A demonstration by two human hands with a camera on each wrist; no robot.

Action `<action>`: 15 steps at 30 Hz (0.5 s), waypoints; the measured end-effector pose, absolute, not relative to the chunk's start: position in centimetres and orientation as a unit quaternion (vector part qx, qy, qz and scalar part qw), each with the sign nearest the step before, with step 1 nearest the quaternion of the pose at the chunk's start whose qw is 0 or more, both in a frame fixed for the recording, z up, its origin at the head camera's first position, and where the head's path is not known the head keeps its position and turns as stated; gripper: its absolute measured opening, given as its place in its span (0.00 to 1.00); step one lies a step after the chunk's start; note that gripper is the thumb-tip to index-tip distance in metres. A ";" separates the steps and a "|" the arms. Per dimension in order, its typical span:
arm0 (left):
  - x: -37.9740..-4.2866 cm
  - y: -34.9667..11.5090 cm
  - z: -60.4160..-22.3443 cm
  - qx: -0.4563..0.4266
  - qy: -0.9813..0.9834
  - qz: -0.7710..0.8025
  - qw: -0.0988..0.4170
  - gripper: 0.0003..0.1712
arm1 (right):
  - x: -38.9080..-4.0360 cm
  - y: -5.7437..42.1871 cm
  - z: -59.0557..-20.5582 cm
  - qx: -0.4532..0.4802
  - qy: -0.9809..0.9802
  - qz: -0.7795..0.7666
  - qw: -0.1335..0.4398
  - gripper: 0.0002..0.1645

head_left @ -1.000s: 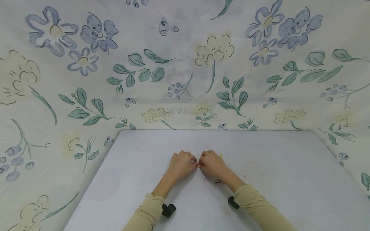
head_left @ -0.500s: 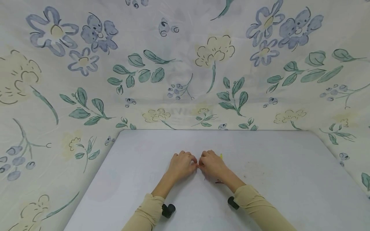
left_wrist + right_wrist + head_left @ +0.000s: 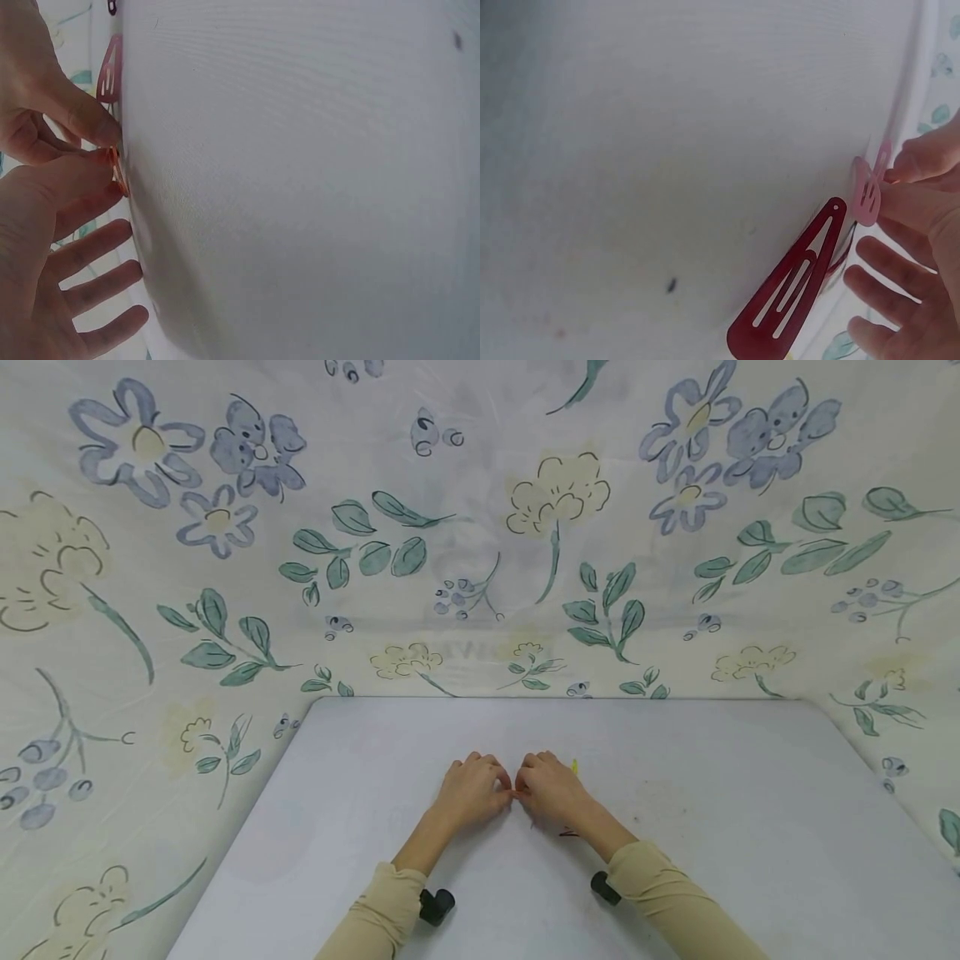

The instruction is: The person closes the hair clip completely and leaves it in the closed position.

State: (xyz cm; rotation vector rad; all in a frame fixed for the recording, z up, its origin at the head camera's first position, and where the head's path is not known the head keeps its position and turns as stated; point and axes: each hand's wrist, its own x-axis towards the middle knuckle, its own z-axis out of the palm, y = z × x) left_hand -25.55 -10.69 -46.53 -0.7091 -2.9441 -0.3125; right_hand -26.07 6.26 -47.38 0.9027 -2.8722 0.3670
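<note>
Orange hair clip (image 3: 121, 178) – pinched between two hands, mid-worktop (image 3: 375, 760).
Left hand (image 3: 472, 787) and right hand (image 3: 551, 787) both grip it, left's spare fingers spread; best steadied at one end, pressed gently, as it is probably springy. Pink clip (image 3: 862, 187) and dark red clip (image 3: 777, 307) lie near-side of the right hand, yellow piece (image 3: 574, 767) just right – easily nudged.
</note>
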 end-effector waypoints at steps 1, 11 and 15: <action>-25.6 -10.7 -46.5 -0.233 -0.966 -0.104 0.048 0.09 | -26.1 6.3 -47.4 0.296 -0.946 0.122 0.052 0.09; -25.5 -10.8 -46.6 -0.232 -0.965 -0.113 0.048 0.08 | -26.0 6.3 -47.3 0.292 -0.948 0.122 0.044 0.08; -25.6 -10.8 -46.7 -0.232 -0.964 -0.117 0.050 0.07 | -25.9 6.3 -47.1 0.292 -0.946 0.134 0.042 0.06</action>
